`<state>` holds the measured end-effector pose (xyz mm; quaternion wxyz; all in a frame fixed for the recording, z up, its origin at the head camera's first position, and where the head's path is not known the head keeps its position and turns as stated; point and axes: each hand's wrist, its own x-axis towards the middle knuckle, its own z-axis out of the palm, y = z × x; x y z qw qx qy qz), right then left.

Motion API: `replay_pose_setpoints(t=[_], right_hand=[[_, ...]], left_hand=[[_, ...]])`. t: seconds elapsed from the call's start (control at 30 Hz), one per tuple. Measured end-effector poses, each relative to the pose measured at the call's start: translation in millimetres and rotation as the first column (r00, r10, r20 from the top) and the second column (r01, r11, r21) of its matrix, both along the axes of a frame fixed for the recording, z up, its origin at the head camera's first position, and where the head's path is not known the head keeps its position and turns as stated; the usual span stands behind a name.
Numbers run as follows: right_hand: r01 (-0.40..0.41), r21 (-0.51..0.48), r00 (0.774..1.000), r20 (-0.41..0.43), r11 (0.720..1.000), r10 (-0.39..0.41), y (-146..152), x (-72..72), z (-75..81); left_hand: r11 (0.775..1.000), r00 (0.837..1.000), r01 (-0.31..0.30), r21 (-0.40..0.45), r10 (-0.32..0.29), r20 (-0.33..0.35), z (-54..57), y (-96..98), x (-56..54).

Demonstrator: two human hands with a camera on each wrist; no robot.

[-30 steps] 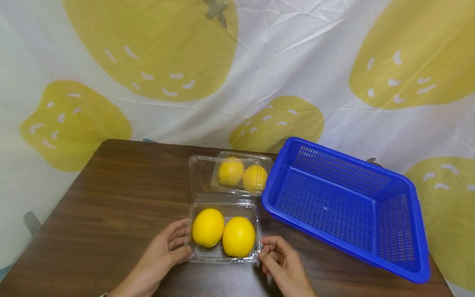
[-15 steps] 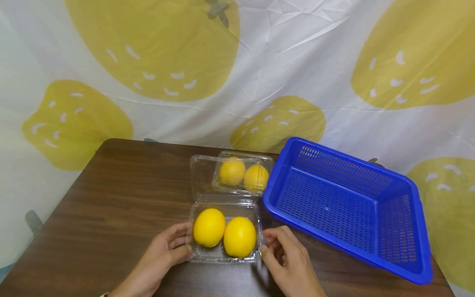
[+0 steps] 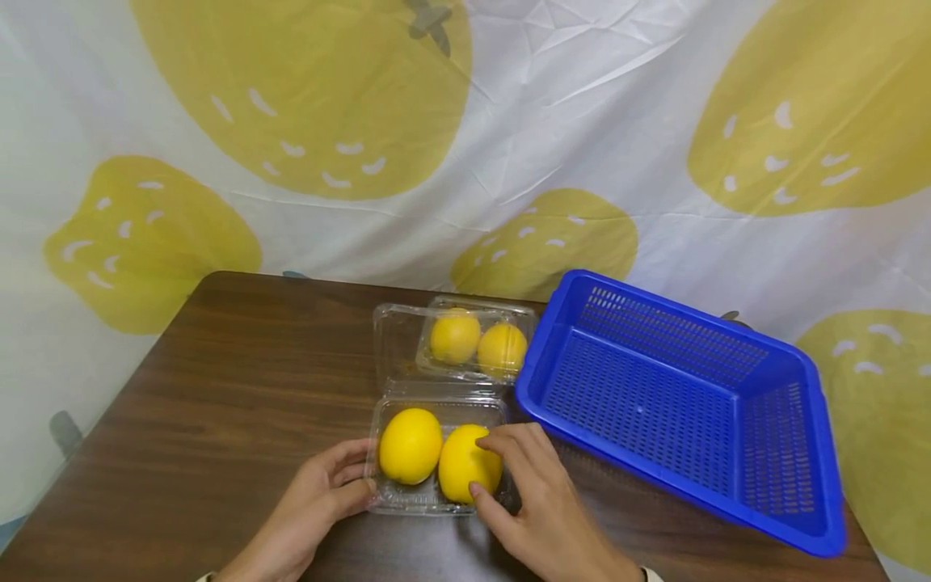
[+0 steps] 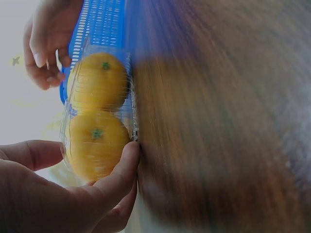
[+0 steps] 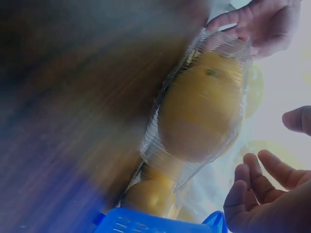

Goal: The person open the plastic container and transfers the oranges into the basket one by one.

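A clear plastic clamshell container [image 3: 422,503] with its lid raised sits near the front of the table, holding two yellow-orange oranges [image 3: 410,446]. Small green stem marks show on both fruits in the left wrist view. My left hand [image 3: 316,493] grips the container's left end, thumb at the front corner and fingers along the side. Over the right-hand orange [image 3: 458,469] hovers my right hand [image 3: 538,493], thumb and fingers spread. In the right wrist view the fingers [image 5: 272,189] stand apart from the container wall with nothing between them.
Behind the raised lid [image 3: 396,347] is a second clear container [image 3: 480,303] with two more oranges [image 3: 454,335], seen partly through the lid. A blue perforated basket [image 3: 655,453] stands on the right of the brown wooden table [image 3: 218,420]. A fruit-printed cloth [image 3: 349,234] hangs behind.
My right hand has left the container's right side and moved up and left over the right orange, its fingers spreading. The left hand keeps its hold, and the container stays in place.
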<state>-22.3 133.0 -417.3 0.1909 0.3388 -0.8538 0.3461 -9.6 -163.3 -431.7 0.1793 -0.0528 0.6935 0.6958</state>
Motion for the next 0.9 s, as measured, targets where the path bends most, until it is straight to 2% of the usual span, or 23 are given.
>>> replay_pose_setpoints(t=[0.2,0.33,0.6,0.9], right_hand=[[0.012,0.161,1.000,0.026,0.987,-0.016,-9.9,-8.2,2.4],[0.028,0.223,0.999,0.023,0.974,-0.034,-17.6,-14.8,2.1],[0.032,0.311,0.998,0.037,0.950,-0.045,-31.0,-27.2,-3.0],[0.038,0.348,0.999,0.011,0.937,-0.044,-38.4,-33.5,-7.5]], left_hand=[[1.000,1.000,0.001,-0.001,-0.001,0.003,-0.8,0.2,-0.9],[1.000,1.000,0.004,0.000,-0.004,0.003,-0.6,-0.3,-0.8],[1.000,1.000,0.004,-0.009,-0.004,0.001,-0.5,-0.6,-0.5],[1.000,1.000,0.013,0.006,-0.013,0.011,0.2,-0.1,-1.3]])
